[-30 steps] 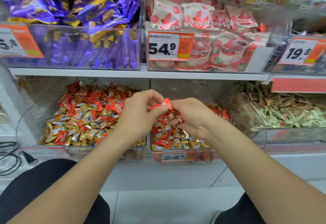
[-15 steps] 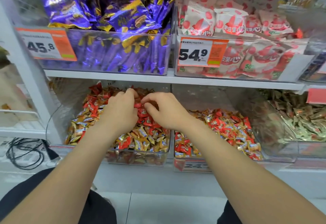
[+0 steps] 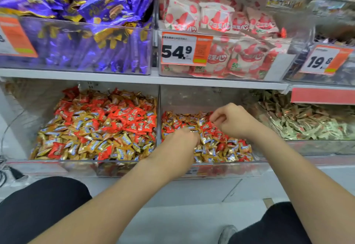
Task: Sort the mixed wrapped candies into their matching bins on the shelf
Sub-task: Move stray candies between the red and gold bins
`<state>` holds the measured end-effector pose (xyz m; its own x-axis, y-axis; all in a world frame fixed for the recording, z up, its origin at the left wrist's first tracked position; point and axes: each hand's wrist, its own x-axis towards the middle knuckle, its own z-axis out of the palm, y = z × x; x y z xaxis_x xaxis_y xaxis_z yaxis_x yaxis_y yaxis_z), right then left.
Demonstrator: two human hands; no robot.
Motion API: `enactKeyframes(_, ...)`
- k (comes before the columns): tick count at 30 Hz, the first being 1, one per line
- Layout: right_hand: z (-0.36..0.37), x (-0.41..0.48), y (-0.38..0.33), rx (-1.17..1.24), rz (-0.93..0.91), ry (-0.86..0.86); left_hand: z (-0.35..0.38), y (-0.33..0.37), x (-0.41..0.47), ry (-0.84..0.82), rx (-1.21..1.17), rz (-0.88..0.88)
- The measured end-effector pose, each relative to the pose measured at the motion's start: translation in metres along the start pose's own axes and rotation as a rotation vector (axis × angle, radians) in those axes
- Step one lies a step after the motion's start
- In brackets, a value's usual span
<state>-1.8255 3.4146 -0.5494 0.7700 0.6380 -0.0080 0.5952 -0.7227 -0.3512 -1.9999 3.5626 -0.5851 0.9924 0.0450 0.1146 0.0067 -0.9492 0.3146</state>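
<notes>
Though the middle bin [image 3: 192,97] is bare at back, both hands work its front: L hand [image 3: 180,140] fingertips buried in red/gold candies [image 3: 226,147], grip unclear; R hand [image 3: 232,122] fingers curled, hold unclear.

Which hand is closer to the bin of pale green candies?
Right. The right hand is just left of the pale green candies; the left hand is farther left.
</notes>
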Motion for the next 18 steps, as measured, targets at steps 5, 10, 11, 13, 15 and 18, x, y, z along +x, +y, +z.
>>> enactKeyframes(5, 0.009, -0.003, 0.042, -0.098, -0.025, -0.203, -0.003, 0.021, 0.025, -0.249, 0.122, -0.292)
enactKeyframes(10, 0.027, 0.012, 0.042, -0.122, -0.117, -0.312, 0.012, 0.017, 0.049, -0.391, 0.124, -0.414)
enactKeyframes(11, 0.031, 0.017, 0.040, -0.148, -0.139, -0.341, 0.015, 0.016, 0.053, -0.401, 0.099, -0.427)
enactKeyframes(13, 0.037, 0.025, 0.037, -0.203, -0.173, -0.396, 0.019, 0.016, 0.058, -0.403, 0.078, -0.432)
enactKeyframes(15, 0.041, 0.032, 0.037, -0.234, -0.183, -0.412, 0.022, 0.016, 0.061, -0.410, 0.073, -0.414)
enactKeyframes(18, 0.042, 0.034, 0.043, -0.184, -0.176, -0.355, 0.026, 0.008, 0.062, -0.421, 0.019, -0.381)
